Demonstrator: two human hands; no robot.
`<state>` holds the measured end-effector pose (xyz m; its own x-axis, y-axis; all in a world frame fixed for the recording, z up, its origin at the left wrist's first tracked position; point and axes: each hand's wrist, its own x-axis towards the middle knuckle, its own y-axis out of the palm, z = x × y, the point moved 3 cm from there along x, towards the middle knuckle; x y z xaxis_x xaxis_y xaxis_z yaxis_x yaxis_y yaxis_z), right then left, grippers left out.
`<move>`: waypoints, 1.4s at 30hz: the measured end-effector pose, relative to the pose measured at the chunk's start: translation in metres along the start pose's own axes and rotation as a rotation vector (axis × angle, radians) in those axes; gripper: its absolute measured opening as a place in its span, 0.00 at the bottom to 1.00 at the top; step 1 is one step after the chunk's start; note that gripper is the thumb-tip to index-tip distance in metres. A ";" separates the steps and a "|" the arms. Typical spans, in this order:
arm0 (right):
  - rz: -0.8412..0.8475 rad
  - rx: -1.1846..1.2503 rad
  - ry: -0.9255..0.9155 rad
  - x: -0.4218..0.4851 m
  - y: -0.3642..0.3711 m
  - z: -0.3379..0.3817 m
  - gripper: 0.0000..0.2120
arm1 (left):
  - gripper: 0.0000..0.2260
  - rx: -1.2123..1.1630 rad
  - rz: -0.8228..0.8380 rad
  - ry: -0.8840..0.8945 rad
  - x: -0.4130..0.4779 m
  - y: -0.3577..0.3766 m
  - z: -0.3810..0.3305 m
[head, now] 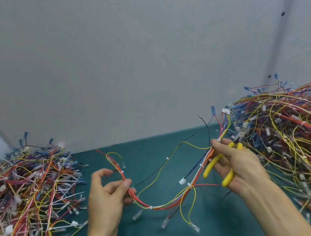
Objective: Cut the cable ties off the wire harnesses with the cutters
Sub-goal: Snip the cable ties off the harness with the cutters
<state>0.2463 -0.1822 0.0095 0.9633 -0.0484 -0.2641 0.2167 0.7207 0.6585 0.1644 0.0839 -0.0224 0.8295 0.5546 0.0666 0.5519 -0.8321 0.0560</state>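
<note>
Soft, even light; slight overall blur; wide-angle bending at edges.

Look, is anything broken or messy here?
Nothing looks broken. The left pile and right pile are tangled heaps of wires, but that fits the job. The harness sags between the left hand and the right hand, which also holds the yellow cutters.

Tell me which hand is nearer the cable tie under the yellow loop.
Left. The left hand pinches the harness just below the cable tie; the right hand holds cutters far across.
</note>
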 end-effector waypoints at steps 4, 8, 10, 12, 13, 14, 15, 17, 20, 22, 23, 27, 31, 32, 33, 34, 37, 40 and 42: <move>0.001 0.038 -0.040 -0.002 0.002 0.010 0.10 | 0.11 0.288 0.095 0.031 0.000 0.003 0.006; -0.031 0.127 -0.107 -0.003 0.000 0.026 0.11 | 0.15 0.597 0.067 0.181 -0.002 0.005 0.004; -0.056 0.153 -0.141 -0.004 -0.002 0.033 0.11 | 0.10 0.689 0.022 0.235 -0.002 0.004 0.001; -0.079 0.182 -0.166 -0.003 -0.005 0.037 0.11 | 0.05 0.790 0.002 0.256 -0.003 0.003 -0.001; -0.083 0.190 -0.169 -0.004 -0.005 0.038 0.11 | 0.04 0.850 0.001 0.257 -0.004 0.003 -0.002; -0.080 0.191 -0.168 -0.004 -0.005 0.038 0.11 | 0.04 0.917 0.006 0.262 -0.004 0.004 -0.003; -0.071 0.188 -0.163 -0.004 -0.005 0.038 0.11 | 0.03 0.994 0.011 0.277 -0.005 0.005 -0.005; -0.045 0.165 -0.154 -0.006 -0.001 0.034 0.11 | 0.07 1.066 0.050 0.342 -0.009 0.010 -0.007; 0.018 0.054 -0.146 -0.012 0.008 0.023 0.12 | 0.15 0.802 0.208 0.481 -0.019 0.026 -0.014; 0.080 -0.037 -0.132 -0.018 0.017 0.012 0.11 | 0.13 0.615 0.329 0.470 -0.029 0.041 -0.019; 0.116 -0.076 -0.124 -0.021 0.021 0.006 0.11 | 0.12 0.552 0.388 0.428 -0.033 0.048 -0.020; 0.251 -0.187 -0.145 -0.032 0.034 -0.010 0.09 | 0.07 0.516 0.569 0.326 -0.045 0.064 -0.012; 0.249 -0.375 -0.313 -0.038 0.036 -0.012 0.07 | 0.05 0.401 0.539 0.227 -0.043 0.063 -0.009; 0.211 -0.451 -0.417 -0.041 0.037 -0.010 0.07 | 0.06 0.354 0.527 0.198 -0.042 0.062 -0.009; 0.175 -0.518 -0.547 -0.046 0.039 -0.006 0.08 | 0.06 0.307 0.510 0.173 -0.040 0.061 -0.008; 0.157 -0.571 -0.683 -0.053 0.042 -0.002 0.09 | 0.06 0.256 0.490 0.146 -0.039 0.060 -0.008; 0.178 -0.709 -1.032 -0.078 0.052 0.004 0.10 | 0.11 0.129 0.423 0.033 -0.036 0.057 -0.005; 0.205 -0.860 -1.193 -0.093 0.059 0.002 0.07 | 0.10 0.071 0.400 -0.010 -0.034 0.056 -0.005; 0.254 -1.066 -1.089 -0.090 0.059 -0.005 0.09 | 0.09 0.050 0.369 0.021 -0.034 0.056 -0.008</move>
<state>0.1717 -0.1319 0.0686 0.7045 0.0254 0.7092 0.2814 0.9074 -0.3121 0.1664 0.0188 -0.0135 0.9716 0.2171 0.0939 0.2202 -0.9752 -0.0242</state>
